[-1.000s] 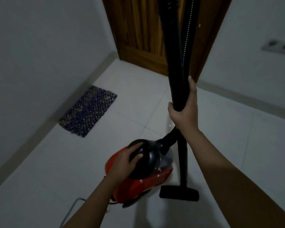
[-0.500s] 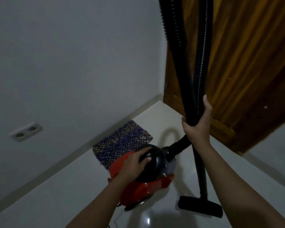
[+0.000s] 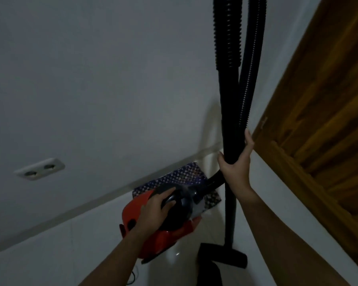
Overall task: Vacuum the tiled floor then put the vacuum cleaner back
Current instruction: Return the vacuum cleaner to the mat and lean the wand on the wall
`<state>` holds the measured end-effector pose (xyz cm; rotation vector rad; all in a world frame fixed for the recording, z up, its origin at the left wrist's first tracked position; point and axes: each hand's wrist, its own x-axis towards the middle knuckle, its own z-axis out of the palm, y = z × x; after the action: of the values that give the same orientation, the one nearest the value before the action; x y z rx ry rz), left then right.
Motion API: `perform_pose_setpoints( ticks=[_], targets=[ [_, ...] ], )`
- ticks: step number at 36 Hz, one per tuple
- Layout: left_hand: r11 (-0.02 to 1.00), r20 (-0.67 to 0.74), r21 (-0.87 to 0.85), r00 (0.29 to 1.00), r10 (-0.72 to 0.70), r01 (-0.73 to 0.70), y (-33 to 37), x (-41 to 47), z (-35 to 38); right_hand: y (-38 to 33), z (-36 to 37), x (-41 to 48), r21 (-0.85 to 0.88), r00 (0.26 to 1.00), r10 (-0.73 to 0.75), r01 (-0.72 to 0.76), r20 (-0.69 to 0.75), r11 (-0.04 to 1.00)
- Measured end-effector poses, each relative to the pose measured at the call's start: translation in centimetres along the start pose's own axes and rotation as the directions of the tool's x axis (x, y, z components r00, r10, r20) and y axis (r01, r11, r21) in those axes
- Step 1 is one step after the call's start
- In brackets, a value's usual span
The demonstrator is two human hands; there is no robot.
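The red vacuum cleaner [image 3: 170, 237] is low down near the corner of the floor [image 3: 50, 250], close to the edge where the floor meets the wall [image 3: 112, 79]. Its front end is over a small dotted mat [image 3: 182, 178]. I cannot tell if it sits on the floor or is lifted a bit.

The vacuum cleaner looks hard and chunky, so it is likely a bit heavy for one hand. The best place to hold it is the black round top, where the handle seems to be. The left hand [image 3: 153, 209] is there, reaching down with its fingers curled over that black top.

The long black pipe [image 3: 228, 110] is stiff and stands almost straight up. The hose [image 3: 249, 79] beside it is bendy and floppy — it could swing or slip if let go. The right hand [image 3: 235, 159] is raised, with the arm stretched forward, and it wraps round the pipe and hose together, thumb on one side and fingers on the other. Holding both keeps the hose from flopping.

The flat brush head [image 3: 223, 253] at the bottom of the pipe is down by the floor. A wooden door [image 3: 329, 110] is close on the right, so the pipe could bump it. A plug socket [image 3: 39, 169] is on the wall.
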<state>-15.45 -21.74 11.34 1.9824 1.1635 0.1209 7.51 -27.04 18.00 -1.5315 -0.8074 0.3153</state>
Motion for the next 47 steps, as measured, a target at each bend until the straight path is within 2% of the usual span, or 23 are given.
perform_pose_setpoints(
  ticks=[5, 12, 23, 28, 33, 38, 42, 47],
  targets=[
    [0.995, -0.056, -0.04, 0.994, -0.09, 0.088, -3.3, 6.5, 0.2, 4.5, 6.1, 5.9, 0.044, 0.996, 0.004, -0.008, 0.086, 0.999],
    [0.984, -0.133, -0.107, 0.979, -0.157, 0.143, -8.2, 12.8, 1.3, 10.9, 12.6, 10.1, 0.036, 0.988, -0.093, 0.089, 0.123, 0.995],
    [0.99, -0.269, -0.121, 0.957, -0.108, 0.078, -18.1, 19.7, 5.4, 20.2, 17.9, 11.0, 0.085, 0.991, -0.081, 0.071, 0.111, 0.994],
    [0.992, -0.326, -0.126, 0.945, -0.036, -0.005, -21.1, 23.1, 6.6, 23.9, 18.8, 11.1, 0.12, 0.973, -0.154, 0.134, 0.171, 0.984],
    [0.996, -0.358, -0.075, 0.934, 0.026, -0.056, -24.5, 25.7, 9.2, 29.1, 19.1, 9.3, 0.177, 0.972, -0.192, 0.167, 0.135, 0.97],
    [0.994, -0.389, -0.067, 0.92, 0.049, -0.081, -27.2, 26.9, 11.0, 32.6, 18.8, 7.3, 0.157, 0.971, -0.201, 0.18, 0.131, 0.971],
    [0.996, -0.375, -0.061, 0.926, 0.04, -0.068, -27.3, 26.7, 11.1, 32.9, 17.9, 6.2, 0.135, 0.976, -0.167, 0.148, 0.141, 0.98],
    [0.998, -0.289, -0.023, 0.956, 0.053, -0.062, -27.1, 27.2, 11.0, 33.5, 17.2, 5.5, 0.092, 0.983, -0.115, 0.103, 0.145, 0.99]
  ],
)
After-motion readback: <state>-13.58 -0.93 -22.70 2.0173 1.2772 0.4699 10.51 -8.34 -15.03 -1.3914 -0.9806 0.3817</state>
